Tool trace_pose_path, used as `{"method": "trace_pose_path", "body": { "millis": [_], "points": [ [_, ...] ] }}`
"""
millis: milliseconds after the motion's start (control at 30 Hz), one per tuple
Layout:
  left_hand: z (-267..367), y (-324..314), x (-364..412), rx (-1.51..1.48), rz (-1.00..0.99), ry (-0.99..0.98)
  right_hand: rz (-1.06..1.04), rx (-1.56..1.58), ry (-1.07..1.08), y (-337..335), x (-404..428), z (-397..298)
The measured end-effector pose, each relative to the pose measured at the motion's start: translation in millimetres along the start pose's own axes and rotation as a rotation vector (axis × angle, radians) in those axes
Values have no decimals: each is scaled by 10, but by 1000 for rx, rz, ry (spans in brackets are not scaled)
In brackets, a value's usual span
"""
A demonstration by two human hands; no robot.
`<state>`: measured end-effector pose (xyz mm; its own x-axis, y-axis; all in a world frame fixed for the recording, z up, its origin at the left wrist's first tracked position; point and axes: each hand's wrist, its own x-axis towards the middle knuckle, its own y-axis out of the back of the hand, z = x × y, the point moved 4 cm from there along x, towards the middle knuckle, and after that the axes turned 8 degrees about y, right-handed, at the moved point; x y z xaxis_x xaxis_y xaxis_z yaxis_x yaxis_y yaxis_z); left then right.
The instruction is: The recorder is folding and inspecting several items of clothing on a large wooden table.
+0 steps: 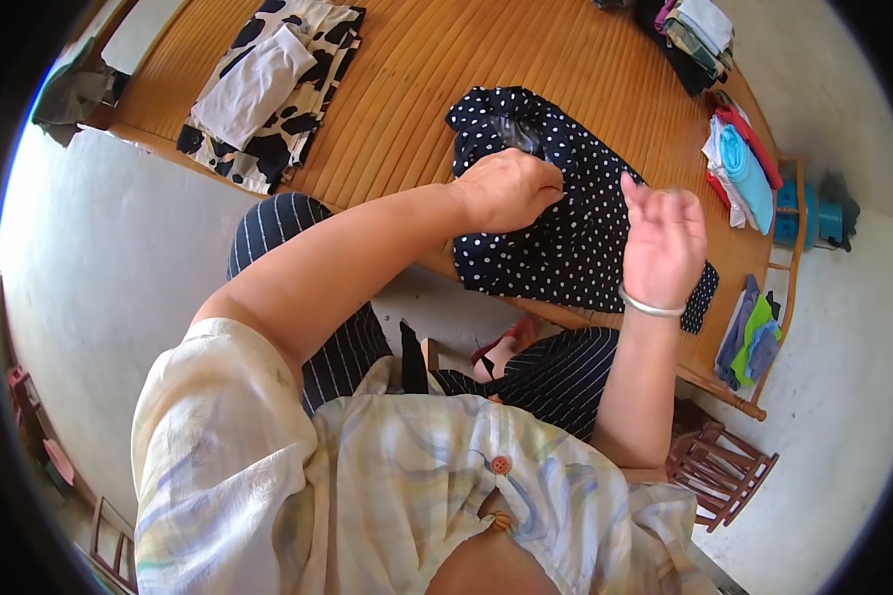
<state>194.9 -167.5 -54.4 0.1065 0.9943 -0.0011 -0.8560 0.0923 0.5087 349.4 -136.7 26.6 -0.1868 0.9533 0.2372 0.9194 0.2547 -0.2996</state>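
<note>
A black garment with white polka dots (588,253) lies partly bunched near the front edge of a slatted bamboo-like bed or platform (409,74). My left hand (512,190) is closed at its upper middle, seemingly pinching the fabric; the fingertips are partly hidden. A shiny, sheer-looking patch shows just behind that hand. My right hand (666,230), with a silver-coloured bangle on the wrist, is raised over the garment's right side, palm visible and fingers loosely bent and slightly blurred, with nothing in it. A small dotted part (701,297) sticks out beyond my right wrist.
A folded white cloth (257,89) rests on a black-and-cream patterned cloth (335,67) at the left. Folded clothes form piles at the far right (703,30), the right edge (744,167) and lower right (751,335). A wooden rail (792,260) borders the right side; reddish-brown stools (718,472) stand below.
</note>
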Motion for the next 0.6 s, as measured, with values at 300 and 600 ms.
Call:
{"method": "trace_pose_path", "body": {
  "millis": [300, 600],
  "points": [
    [-57, 44, 47, -72, 39, 16, -684, -1169, 395, -176, -43, 310],
    [38, 59, 21, -59, 73, 118, -508, -1034, 69, 20, -43, 573]
  ]
}}
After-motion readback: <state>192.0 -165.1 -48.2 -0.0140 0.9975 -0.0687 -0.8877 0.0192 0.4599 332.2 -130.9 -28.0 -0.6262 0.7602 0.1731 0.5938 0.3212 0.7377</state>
